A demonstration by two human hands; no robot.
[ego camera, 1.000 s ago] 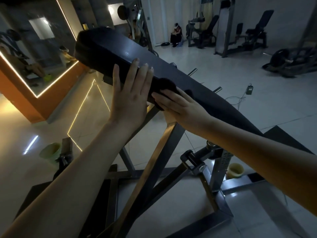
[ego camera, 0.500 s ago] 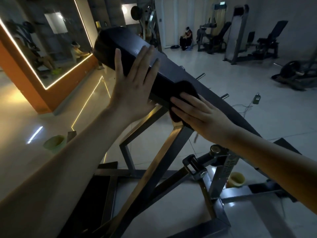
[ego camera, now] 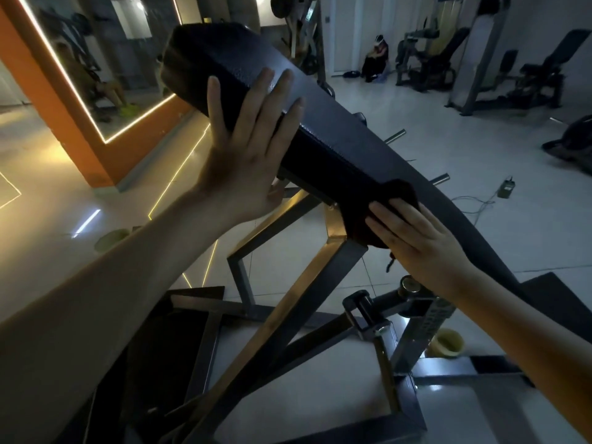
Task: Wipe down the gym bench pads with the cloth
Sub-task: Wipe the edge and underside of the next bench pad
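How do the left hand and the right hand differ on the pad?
The left hand lies bare on the pad; the right hand presses the dark cloth against it. The left hand sits higher, near the pad's top end; the right hand is lower along its side edge. Both have straight fingers.

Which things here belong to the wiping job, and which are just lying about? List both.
Job: bench pad, dark cloth, left hand, right hand.
Lying about: yellow cup, green container, cabled device on the floor.

Dark cloth [ego camera: 386, 203] lies draped over the tilted black bench pad's [ego camera: 320, 136] side edge.
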